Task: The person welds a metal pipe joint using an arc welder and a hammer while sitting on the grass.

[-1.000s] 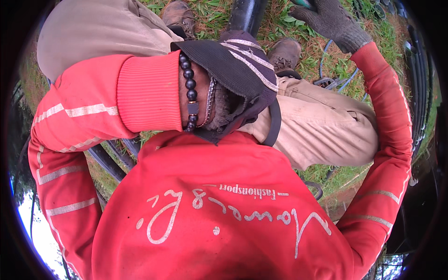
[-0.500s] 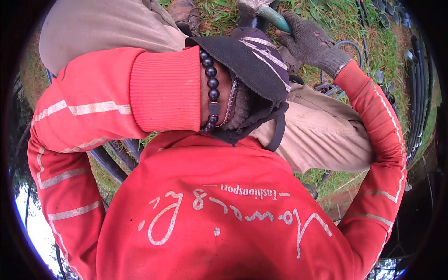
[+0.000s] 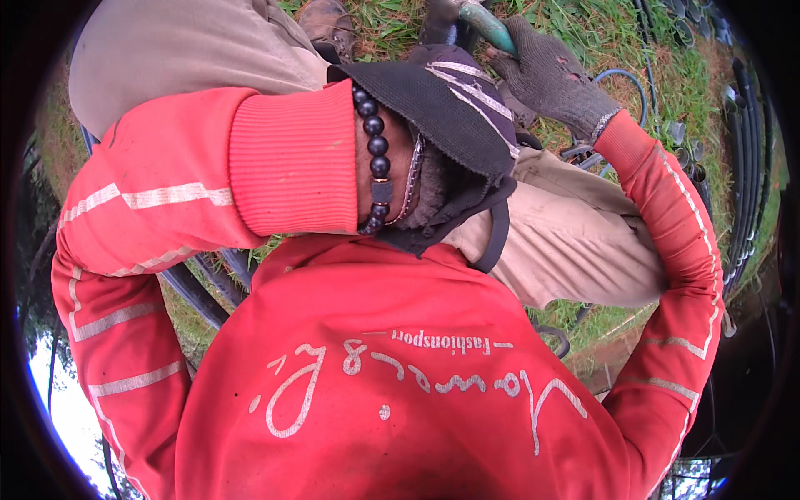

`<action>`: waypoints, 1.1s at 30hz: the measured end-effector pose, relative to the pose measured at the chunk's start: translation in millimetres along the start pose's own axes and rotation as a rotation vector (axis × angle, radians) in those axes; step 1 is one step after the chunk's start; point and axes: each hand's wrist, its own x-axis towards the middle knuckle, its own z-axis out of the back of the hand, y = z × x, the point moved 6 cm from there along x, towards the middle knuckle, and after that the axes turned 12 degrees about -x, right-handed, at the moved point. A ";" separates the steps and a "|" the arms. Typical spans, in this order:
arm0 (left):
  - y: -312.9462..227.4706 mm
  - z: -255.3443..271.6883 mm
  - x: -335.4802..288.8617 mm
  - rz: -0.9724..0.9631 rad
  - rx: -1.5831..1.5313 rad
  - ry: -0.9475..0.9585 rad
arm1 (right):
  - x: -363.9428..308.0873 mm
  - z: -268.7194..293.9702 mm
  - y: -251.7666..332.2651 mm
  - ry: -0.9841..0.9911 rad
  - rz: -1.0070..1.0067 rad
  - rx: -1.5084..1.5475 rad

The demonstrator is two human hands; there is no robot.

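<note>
My right hand (image 3: 554, 79), in a worn grey knit glove with small holes, is closed around the green handle (image 3: 490, 29) of a hammer. The hammer's head is mostly cut off by the upper edge. My left hand (image 3: 471, 92) wears a dark purple glove with white stripes and a wide black cuff, which stands away from the wrist. Its fingers point away and are hidden behind the glove's back. Just beyond them is a dark, smooth object (image 3: 442, 27), too covered to name. Black beads (image 3: 377, 146) circle my left wrist.
My legs in tan trousers (image 3: 583, 233) are bent on either side of my hands. A brown shoe (image 3: 329, 25) rests on the grass at the top. Black pipes (image 3: 738, 175) lie at the far right, others (image 3: 196, 292) at the left. A blue-grey hose (image 3: 637, 83) curls beside my right wrist.
The hammer has risen slightly toward the upper edge, so less of its head shows. My right hand moved slightly up and left with it. My left hand is nearly still.
</note>
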 end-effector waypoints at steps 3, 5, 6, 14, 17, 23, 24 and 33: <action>2.3 -9.5 3.5 -0.020 -0.033 -0.053 | -3.3 -5.7 3.1 -0.029 0.003 0.013; 6.1 -16.7 -0.3 -0.035 -0.060 -0.098 | -7.7 -2.9 13.3 -0.093 0.154 0.020; 4.2 -18.7 -0.5 -0.038 -0.063 -0.091 | -6.0 -2.0 12.3 -0.092 0.150 0.019; 6.8 -19.0 -4.6 0.002 -0.079 -0.047 | -10.6 6.0 16.6 -0.053 0.077 0.003; 10.6 -21.7 -1.8 -0.003 -0.090 -0.041 | -2.5 4.0 2.9 -0.049 -0.090 0.067; 17.4 -18.0 0.8 0.004 -0.043 -0.030 | -8.5 7.9 8.7 -0.051 -0.049 0.077; 17.1 -17.1 -0.2 0.012 -0.041 -0.030 | -7.1 10.4 10.3 -0.052 -0.049 0.078; 13.1 -20.4 3.9 0.068 -0.008 0.009 | 0.6 7.8 19.3 -0.017 -0.085 0.105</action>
